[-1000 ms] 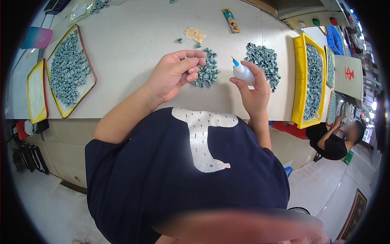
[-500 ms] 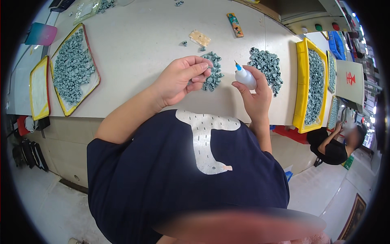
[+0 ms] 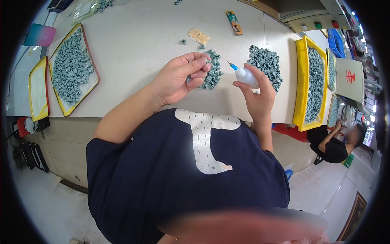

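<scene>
My right hand [image 3: 258,87] is wrapped round a small white squeeze bottle [image 3: 246,77] with a blue cap and a thin needle tip, tilted up and to the left. To its left, my left hand [image 3: 185,75] is closed in a pinch over the near pile of small grey-green pieces [image 3: 213,75]. Whatever sits between its thumb and forefinger is too small to make out against that pile. Behind the bottle hand lies a second pile of similar pieces [image 3: 266,65]. Needle tip and left fingertips are a short gap apart.
On the left stand a yellow-rimmed tray of pieces [image 3: 96,79] and a smaller yellow-rimmed tray [image 3: 31,97]. A yellow bin [image 3: 300,83] filled with pieces is at the right. Farther back lie a beige packet [image 3: 199,35] and a colourful slim pack [image 3: 234,23]. Another person [image 3: 333,144] sits far right.
The bottle has tipped further left, so its needle points more toward my left hand. My right hand turned with it. My left hand has hardly moved.
</scene>
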Available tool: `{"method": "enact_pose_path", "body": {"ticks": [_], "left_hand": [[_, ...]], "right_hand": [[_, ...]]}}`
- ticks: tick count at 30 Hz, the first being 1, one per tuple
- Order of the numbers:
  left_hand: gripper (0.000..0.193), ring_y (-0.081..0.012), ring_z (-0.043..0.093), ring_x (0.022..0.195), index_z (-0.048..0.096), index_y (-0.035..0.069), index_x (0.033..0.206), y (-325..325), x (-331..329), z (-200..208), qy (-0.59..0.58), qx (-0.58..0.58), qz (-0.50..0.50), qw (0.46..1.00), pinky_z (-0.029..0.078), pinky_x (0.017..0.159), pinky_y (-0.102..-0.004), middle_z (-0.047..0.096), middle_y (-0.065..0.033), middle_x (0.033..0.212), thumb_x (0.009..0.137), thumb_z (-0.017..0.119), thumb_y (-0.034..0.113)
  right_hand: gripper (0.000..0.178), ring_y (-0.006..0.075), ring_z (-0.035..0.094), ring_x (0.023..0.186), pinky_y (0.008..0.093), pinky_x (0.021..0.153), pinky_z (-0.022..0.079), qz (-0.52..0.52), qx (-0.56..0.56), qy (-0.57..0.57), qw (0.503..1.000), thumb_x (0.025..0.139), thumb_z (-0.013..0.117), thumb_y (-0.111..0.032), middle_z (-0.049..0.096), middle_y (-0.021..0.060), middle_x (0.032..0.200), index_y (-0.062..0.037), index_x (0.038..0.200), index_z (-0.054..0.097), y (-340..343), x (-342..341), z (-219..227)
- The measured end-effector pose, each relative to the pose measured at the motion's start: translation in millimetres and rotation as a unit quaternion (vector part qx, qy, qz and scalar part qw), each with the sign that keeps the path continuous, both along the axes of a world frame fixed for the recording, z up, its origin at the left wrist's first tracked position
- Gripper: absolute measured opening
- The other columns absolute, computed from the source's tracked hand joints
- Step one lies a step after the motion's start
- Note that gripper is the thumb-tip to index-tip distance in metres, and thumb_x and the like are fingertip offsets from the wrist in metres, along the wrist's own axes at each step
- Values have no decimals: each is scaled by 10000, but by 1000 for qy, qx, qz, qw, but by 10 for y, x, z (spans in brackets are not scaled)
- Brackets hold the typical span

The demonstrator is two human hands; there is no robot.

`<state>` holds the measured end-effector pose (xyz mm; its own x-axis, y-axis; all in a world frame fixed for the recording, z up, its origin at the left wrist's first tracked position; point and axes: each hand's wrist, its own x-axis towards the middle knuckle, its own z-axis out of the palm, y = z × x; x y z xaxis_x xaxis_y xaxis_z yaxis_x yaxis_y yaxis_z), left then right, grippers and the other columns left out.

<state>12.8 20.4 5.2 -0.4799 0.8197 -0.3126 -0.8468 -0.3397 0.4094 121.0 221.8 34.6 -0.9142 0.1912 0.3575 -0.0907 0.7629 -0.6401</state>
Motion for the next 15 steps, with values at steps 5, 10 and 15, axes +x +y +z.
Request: {"method": "enact_pose_path", "body": {"ticks": [5,10,15], "left_hand": [[131,-53,410,670,513,-16,1020,-8,18,41,-42,9,-3,999,352,535,-193,563,-100,996,971,510,106],[156,-58,406,658,528,-19,1028,-4,11,12,-22,-4,14,1000,344,534,-186,563,-86,960,973,517,127],[232,-60,386,622,569,-28,1009,-15,9,-42,-2,31,-6,999,335,531,-182,540,-46,882,960,568,199]], "right_hand": [[487,239,655,840,322,726,520,15,9,13,1000,667,823,-94,673,117,963,-54,1111,626,-21,-18,-5],[490,236,658,850,320,729,519,19,2,16,1000,672,824,-109,676,111,983,-51,1115,624,-17,-26,-21],[488,236,659,851,317,729,519,21,4,15,1000,674,823,-112,676,111,988,-50,1115,624,-13,-19,-39]]}}
